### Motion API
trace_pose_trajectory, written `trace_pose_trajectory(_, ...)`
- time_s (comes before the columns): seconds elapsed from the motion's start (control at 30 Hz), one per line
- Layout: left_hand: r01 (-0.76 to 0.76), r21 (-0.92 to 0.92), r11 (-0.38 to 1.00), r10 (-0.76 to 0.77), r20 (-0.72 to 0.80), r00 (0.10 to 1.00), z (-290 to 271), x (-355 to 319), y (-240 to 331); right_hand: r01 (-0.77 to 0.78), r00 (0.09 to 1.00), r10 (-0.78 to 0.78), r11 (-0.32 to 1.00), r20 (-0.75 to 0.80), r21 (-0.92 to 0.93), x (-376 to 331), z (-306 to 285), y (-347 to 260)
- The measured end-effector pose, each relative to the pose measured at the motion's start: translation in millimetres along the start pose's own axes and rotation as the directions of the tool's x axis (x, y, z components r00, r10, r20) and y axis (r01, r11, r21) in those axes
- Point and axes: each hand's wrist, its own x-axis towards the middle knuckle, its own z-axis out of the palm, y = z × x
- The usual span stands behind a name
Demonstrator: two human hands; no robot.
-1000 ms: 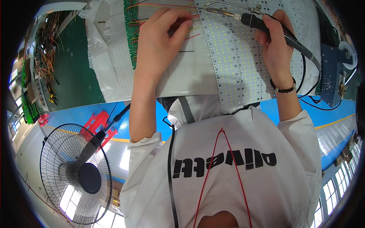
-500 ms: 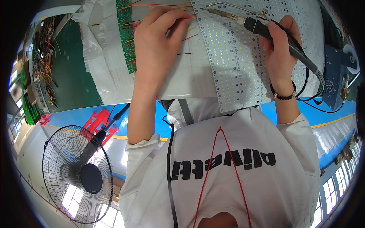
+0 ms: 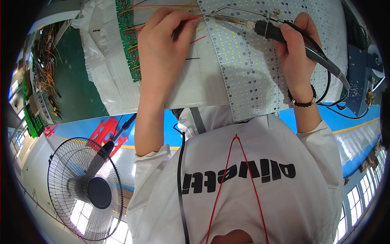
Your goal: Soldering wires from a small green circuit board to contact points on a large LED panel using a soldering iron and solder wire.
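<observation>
My left hand [image 3: 164, 44] pinches a thin red wire [image 3: 199, 16] and holds its end at the left edge of a white LED panel [image 3: 248, 77] dotted with small yellow chips. In my right hand [image 3: 298, 49] is a soldering iron [image 3: 268, 31] with a thin metal feed tube [image 3: 239, 9] clamped along it. The iron's tip meets or nearly meets the panel's edge beside the wire end. Left of my left hand lies a narrow green circuit board [image 3: 129, 53] with red, yellow and black wires coming off it.
A dark blue-grey device [image 3: 357, 81] stands at the right, joined to the iron by a cable. Bundled wires [image 3: 49, 73] lie on the green surface at far left. A black fan [image 3: 85, 189] and a red plastic stool [image 3: 103, 132] stand below the bench's near edge.
The iron has shifted left and slightly down, bringing its tip close to the wire end. My left hand, the circuit board and the LED panel appear slightly further left.
</observation>
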Motion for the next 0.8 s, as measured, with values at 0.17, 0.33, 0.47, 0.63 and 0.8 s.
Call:
trace_pose_trajectory(0.17,-0.005,-0.004,1.000,0.005,-0.010,1.000,0.4,0.3,-0.4,0.001,1.000,-0.003,0.998,-0.019,-0.061,-0.2,0.5,-0.9)
trace_pose_trajectory(0.33,-0.006,0.053,0.999,0.007,-0.012,1.000,0.7,1.5,3.4,-0.008,1.000,0.007,0.999,-0.015,-0.039,-0.1,0.8,0.2)
trace_pose_trajectory(0.47,0.006,0.046,0.999,-0.006,-0.011,1.000,1.2,1.3,3.3,-0.004,1.000,0.004,1.000,0.017,-0.008,-0.4,0.0,0.9)
trace_pose_trajectory(0.63,-0.003,0.052,0.999,0.004,-0.017,1.000,1.0,0.9,3.7,0.000,1.000,0.000,0.999,-0.011,-0.039,-0.7,1.2,0.0)
trace_pose_trajectory(0.8,0.005,0.047,0.999,-0.005,-0.012,1.000,1.2,1.6,4.6,-0.001,1.000,0.001,1.000,0.017,-0.023,0.2,-0.8,1.2)
